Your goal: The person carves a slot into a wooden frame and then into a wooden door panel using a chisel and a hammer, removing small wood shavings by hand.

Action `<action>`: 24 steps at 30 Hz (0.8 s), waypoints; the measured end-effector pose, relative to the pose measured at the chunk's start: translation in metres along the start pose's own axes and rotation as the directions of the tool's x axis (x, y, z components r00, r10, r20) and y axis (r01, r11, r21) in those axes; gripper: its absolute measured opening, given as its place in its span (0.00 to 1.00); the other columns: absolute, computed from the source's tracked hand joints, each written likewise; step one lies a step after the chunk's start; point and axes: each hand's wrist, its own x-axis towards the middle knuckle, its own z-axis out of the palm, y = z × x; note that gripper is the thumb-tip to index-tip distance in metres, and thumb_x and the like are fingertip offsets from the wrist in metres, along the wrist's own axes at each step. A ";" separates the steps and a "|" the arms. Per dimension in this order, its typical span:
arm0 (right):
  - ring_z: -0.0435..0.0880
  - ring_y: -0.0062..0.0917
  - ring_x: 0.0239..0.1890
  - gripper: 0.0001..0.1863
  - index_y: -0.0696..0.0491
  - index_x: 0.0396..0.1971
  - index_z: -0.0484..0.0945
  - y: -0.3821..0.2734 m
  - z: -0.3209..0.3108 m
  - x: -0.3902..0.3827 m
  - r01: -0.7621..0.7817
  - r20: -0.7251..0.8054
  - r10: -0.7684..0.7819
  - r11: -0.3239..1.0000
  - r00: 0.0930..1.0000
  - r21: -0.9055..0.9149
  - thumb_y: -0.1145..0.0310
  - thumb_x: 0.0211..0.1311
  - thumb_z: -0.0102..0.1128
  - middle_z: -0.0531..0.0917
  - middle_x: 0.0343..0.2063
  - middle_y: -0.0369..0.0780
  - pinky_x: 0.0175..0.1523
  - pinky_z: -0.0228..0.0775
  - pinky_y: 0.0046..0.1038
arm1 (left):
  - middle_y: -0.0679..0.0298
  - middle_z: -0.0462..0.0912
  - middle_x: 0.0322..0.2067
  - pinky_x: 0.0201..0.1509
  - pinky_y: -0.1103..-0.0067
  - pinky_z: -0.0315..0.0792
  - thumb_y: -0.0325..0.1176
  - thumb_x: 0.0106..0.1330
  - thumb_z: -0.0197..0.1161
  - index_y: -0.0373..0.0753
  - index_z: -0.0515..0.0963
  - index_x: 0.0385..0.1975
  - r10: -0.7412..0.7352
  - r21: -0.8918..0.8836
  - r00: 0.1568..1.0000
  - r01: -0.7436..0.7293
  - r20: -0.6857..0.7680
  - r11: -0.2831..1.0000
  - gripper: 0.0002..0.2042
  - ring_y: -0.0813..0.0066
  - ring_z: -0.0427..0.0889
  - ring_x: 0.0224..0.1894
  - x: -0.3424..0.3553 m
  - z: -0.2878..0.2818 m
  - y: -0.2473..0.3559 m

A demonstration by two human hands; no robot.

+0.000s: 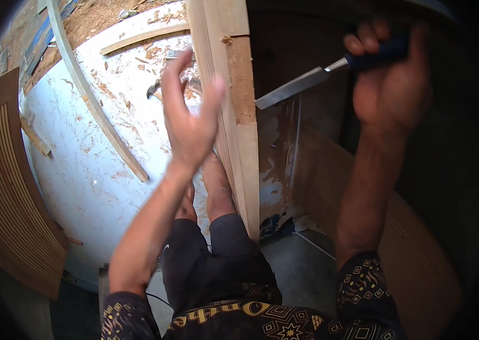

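My right hand (390, 96) is wrapped round the dark blue handle of a chisel (296, 86). The chisel's flat metal blade slants down to the left, its tip beside the right edge of a long wooden door or frame piece (217, 73). At that spot the wood has a shallow, rougher recess (242, 79) with a small curl of shaving at its upper end. My left hand (191, 133), slightly blurred, hovers at the wood's left side with its fingers apart and nothing in it. Whether it touches the wood I cannot tell.
Wood chips litter a white sheet (81, 153) on the left, along with a long curved-looking strip (89, 102) and a shorter strip (143, 38). A hammer head (153, 90) shows behind my left hand. Slatted panels stand at far left (15, 192) and lower right (415, 249).
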 end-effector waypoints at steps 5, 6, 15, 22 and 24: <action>0.78 0.34 0.37 0.22 0.51 0.53 0.67 -0.021 -0.016 -0.083 0.102 -0.488 -0.190 0.974 0.852 -0.201 0.47 0.80 0.56 0.76 0.34 0.42 0.48 0.76 0.48 | 0.39 0.55 0.76 0.82 0.59 0.51 0.41 0.61 0.76 0.29 0.47 0.80 -0.072 0.280 0.986 0.027 0.152 0.960 0.53 0.43 0.55 0.79 -0.088 0.028 0.013; 0.79 0.34 0.38 0.23 0.52 0.53 0.67 -0.021 -0.017 -0.099 0.109 -0.558 -0.233 0.963 0.797 -0.247 0.46 0.80 0.56 0.77 0.35 0.43 0.48 0.76 0.46 | 0.38 0.54 0.76 0.82 0.58 0.50 0.39 0.61 0.75 0.29 0.45 0.80 -0.038 0.277 0.990 -0.001 0.136 0.961 0.54 0.42 0.54 0.79 -0.089 0.029 0.007; 0.83 0.24 0.41 0.19 0.55 0.51 0.70 -0.090 -0.048 -0.259 -0.258 -0.375 -0.579 0.277 0.724 -0.926 0.57 0.77 0.65 0.84 0.37 0.41 0.51 0.76 0.30 | 0.35 0.50 0.77 0.81 0.60 0.56 0.42 0.63 0.75 0.32 0.36 0.81 -0.044 0.306 0.975 -0.025 0.218 0.952 0.57 0.39 0.56 0.79 -0.082 0.037 0.000; 0.85 0.19 0.33 0.20 0.53 0.34 0.71 -0.182 0.008 -0.308 -0.560 -0.567 -0.345 0.128 0.748 -0.818 0.66 0.63 0.80 0.88 0.39 0.42 0.41 0.79 0.26 | 0.37 0.51 0.78 0.82 0.58 0.55 0.64 0.62 0.73 0.33 0.29 0.81 -0.313 0.662 0.886 0.010 0.341 0.750 0.66 0.35 0.56 0.78 -0.067 0.016 0.016; 0.85 0.18 0.31 0.21 0.53 0.32 0.70 -0.211 0.010 -0.314 -0.544 -0.543 -0.322 0.096 0.776 -0.834 0.67 0.61 0.81 0.89 0.40 0.43 0.39 0.79 0.25 | 0.37 0.50 0.79 0.80 0.48 0.47 0.71 0.60 0.69 0.37 0.25 0.81 -0.419 0.728 0.835 0.033 0.357 0.685 0.68 0.35 0.51 0.80 -0.054 0.005 0.028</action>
